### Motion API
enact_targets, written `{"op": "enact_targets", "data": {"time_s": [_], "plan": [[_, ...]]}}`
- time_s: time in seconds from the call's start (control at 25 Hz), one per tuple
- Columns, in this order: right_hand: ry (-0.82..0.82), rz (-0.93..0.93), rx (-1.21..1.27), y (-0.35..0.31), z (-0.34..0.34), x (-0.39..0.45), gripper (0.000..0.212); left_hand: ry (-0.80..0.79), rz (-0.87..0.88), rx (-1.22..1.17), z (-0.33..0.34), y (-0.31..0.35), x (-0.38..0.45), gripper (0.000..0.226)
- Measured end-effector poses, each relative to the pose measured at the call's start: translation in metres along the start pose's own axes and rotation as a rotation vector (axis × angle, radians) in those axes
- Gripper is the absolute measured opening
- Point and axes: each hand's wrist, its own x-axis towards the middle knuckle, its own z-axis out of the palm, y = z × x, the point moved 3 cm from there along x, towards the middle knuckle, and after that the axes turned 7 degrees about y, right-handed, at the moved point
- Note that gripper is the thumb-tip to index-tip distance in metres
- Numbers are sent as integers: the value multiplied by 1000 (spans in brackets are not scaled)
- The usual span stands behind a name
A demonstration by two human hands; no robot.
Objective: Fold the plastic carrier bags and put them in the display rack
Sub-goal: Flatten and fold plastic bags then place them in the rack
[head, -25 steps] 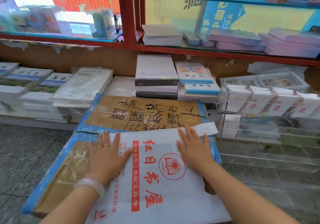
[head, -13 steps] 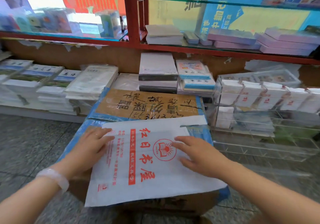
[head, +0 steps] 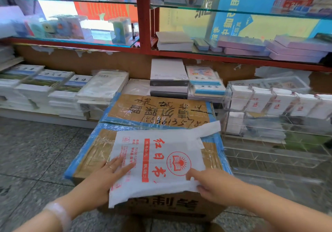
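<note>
My right hand [head: 213,183] gripped the near edge of the white carrier bag [head: 158,159], thumb on top and fingers curled beneath, lifting that edge slightly off the surface. My left hand [head: 107,174] lay flat on the bag's left margin, fingers straight and pressing down; a ring showed on one finger and a pale bracelet [head: 59,212] sat on the wrist. The bag, printed with red characters and a round book emblem, rested on top of a cardboard box [head: 89,152] bound with blue tape, its near end hanging over the box's front edge. One handle strip [head: 208,128] extended toward the far right corner. Beyond it stood a second taped box [head: 158,109] bearing black handwriting. To the right, a clear acrylic display rack [head: 269,134] held folded white bags [head: 256,100] in its upper compartments. Stacks of books [head: 53,89] lined the low ledge behind, under a red-framed glass shelf [head: 143,48].
</note>
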Motion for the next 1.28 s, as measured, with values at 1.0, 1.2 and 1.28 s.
{"op": "enact_targets", "data": {"time_s": [1.0,1.2,1.28], "plan": [[230,404,-264,58,-28,79,54,350,-743,-288,-17,-25,71,31],[147,163,-67,-23,25,116,57,348,-773,-258,-23,-18,64,19],[102,162,-54,-25,47,123,77,362,-771,-333,-28,-14,60,13]]}}
